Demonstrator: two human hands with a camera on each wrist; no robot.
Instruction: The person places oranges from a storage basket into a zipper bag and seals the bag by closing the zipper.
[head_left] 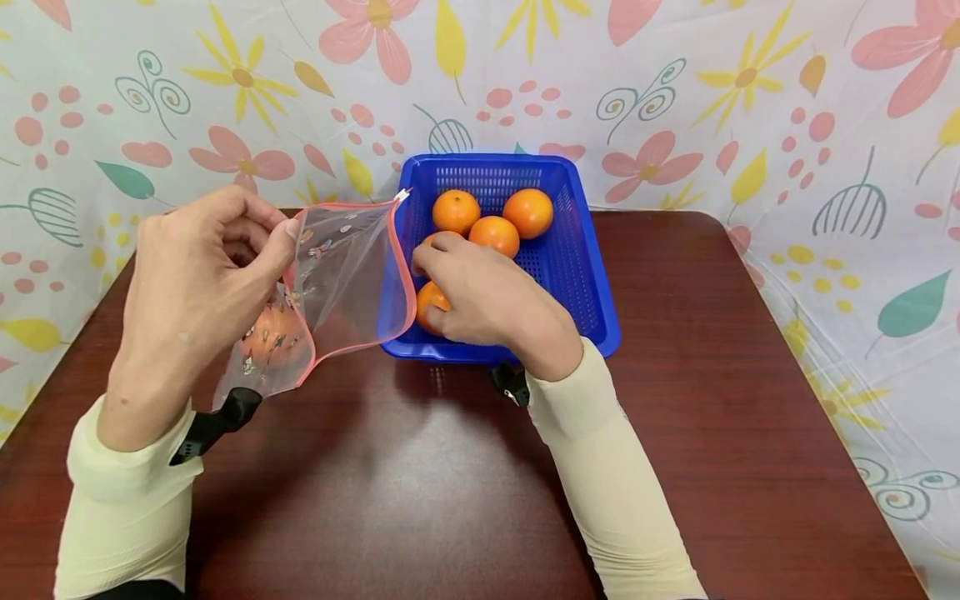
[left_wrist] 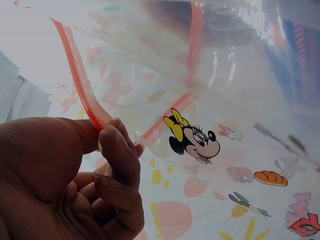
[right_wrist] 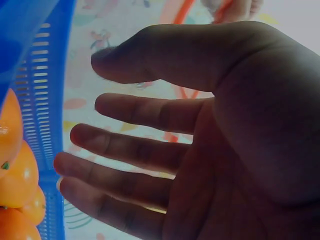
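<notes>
My left hand (head_left: pixel 202 275) pinches the coral zip edge of a clear zip bag (head_left: pixel 352 275) between thumb and fingers. The bag's mouth gapes toward the basket, and an orange (head_left: pixel 272 333) shows through its lower part. Cartoon prints, such as a mouse face (left_wrist: pixel 197 142), mark the plastic. Over the left side of a blue basket (head_left: pixel 577 308) is my right hand (head_left: pixel 491 296), beside an orange (head_left: pixel 429 302). In the right wrist view its fingers (right_wrist: pixel 135 150) are spread, with nothing between them. Several oranges (head_left: pixel 495 237) lie in the basket.
A dark brown wooden table (head_left: pixel 420 500) carries the basket, which stands near the back edge. Behind it hangs a flower-printed cloth (head_left: pixel 510 75). The bag's white zip slider (head_left: pixel 402 196) is close to the basket's left rim.
</notes>
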